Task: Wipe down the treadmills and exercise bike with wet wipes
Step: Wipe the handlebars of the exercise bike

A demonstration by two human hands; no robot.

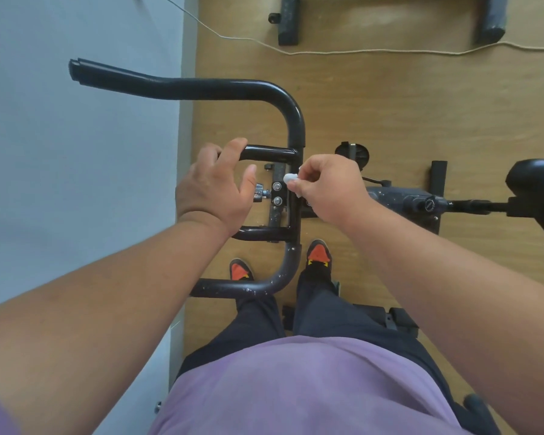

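Observation:
I look straight down on the exercise bike's black handlebar (291, 120), which curves round the middle of the view. My left hand (214, 186) curls round the inner loop bar (269, 153) at its far end, thumb underneath. My right hand (327, 186) pinches a small crumpled white wet wipe (291, 178) against the handlebar's centre bar, beside the bolted clamp plate (277, 193). The bike's frame (399, 200) and black saddle (536, 186) stretch away to the right.
A grey wall (76, 152) stands close on the left. Black feet of another machine (288, 20) and a pale cord (390, 52) lie on the wood floor at the top. My orange-and-black shoes (319, 255) stand under the handlebar's near end.

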